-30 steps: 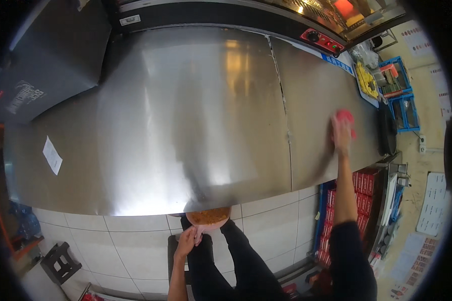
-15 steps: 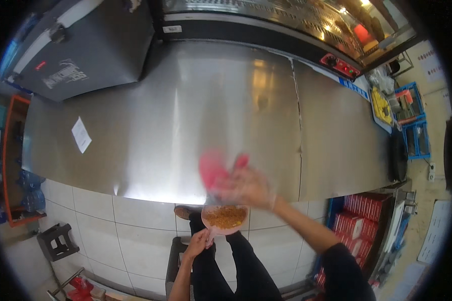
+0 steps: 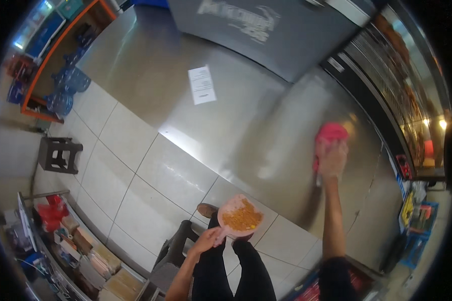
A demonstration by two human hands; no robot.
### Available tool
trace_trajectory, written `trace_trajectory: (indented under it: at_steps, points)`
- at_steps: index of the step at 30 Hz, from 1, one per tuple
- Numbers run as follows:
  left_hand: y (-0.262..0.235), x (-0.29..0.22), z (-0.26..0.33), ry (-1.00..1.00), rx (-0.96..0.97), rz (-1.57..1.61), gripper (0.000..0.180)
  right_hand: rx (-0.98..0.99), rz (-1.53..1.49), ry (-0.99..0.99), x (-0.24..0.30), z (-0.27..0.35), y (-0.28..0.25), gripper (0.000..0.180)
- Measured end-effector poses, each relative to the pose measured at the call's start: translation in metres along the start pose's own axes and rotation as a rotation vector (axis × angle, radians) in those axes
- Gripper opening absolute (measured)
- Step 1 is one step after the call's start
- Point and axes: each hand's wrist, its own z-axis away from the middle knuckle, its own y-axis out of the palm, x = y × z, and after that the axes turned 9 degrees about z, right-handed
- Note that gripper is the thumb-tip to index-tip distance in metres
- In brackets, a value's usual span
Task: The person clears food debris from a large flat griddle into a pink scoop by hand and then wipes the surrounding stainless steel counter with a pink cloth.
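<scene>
Below the counter's front edge, my left hand (image 3: 208,240) is closed round the short handle of a pink pan-shaped bowl (image 3: 232,203). Loose orange-brown food (image 3: 242,216) with a small yellow bit lies in the bowl; its exact kind is unclear. Out over the stainless steel counter (image 3: 256,135), my right hand (image 3: 331,159) is closed on a bright pink cloth (image 3: 332,131) and presses it against the metal. Something thin and clear seems to cover that hand. Its fingertips are partly hidden by the cloth.
A white paper slip (image 3: 202,85) lies on the counter near a large grey box (image 3: 246,27). The glass food warmer (image 3: 374,95) borders the far right. A dark stool (image 3: 168,261) stands by my legs, another stool (image 3: 60,154) farther left, near blue water bottles (image 3: 68,88).
The view has turned toward the counter's left end. My right hand and the cloth have moved from the front edge farther in, nearer the warmer. My left hand still holds the bowl.
</scene>
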Motion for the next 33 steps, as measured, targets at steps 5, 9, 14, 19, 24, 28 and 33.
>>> trace_trajectory:
  at_steps: [5, 9, 14, 19, 24, 28, 33]
  points:
    - [-0.062, -0.071, -0.005, 0.035, -0.114, -0.082, 0.036, -0.166, -0.154, -0.150, 0.202, -0.085, -0.057, 0.066]
    - [-0.128, -0.101, -0.021, 0.106, -0.081, -0.022, 0.030, -0.093, -0.247, -0.297, 0.277, -0.124, -0.083, 0.068]
    - [-0.162, -0.152, -0.032, 0.219, -0.011, 0.067, 0.031, -0.135, -0.270, -0.540, 0.306, -0.084, -0.105, 0.064]
    - [-0.171, -0.175, -0.012, 0.229, 0.002, 0.018, 0.031, 0.100, -0.518, -0.716, 0.305, 0.031, -0.177, 0.063]
    - [-0.182, -0.157, 0.011, 0.154, 0.009, 0.136, 0.029, 0.338, -0.968, -0.892, 0.270, 0.090, -0.202, 0.057]
    - [-0.190, -0.161, 0.029, 0.168, 0.008, 0.102, 0.028, 0.528, -1.453, 0.054, 0.203, 0.065, -0.208, 0.051]
    - [-0.195, -0.169, 0.009, 0.162, 0.048, 0.206, 0.032, -0.066, -0.397, 0.063, 0.136, -0.024, -0.034, 0.061]
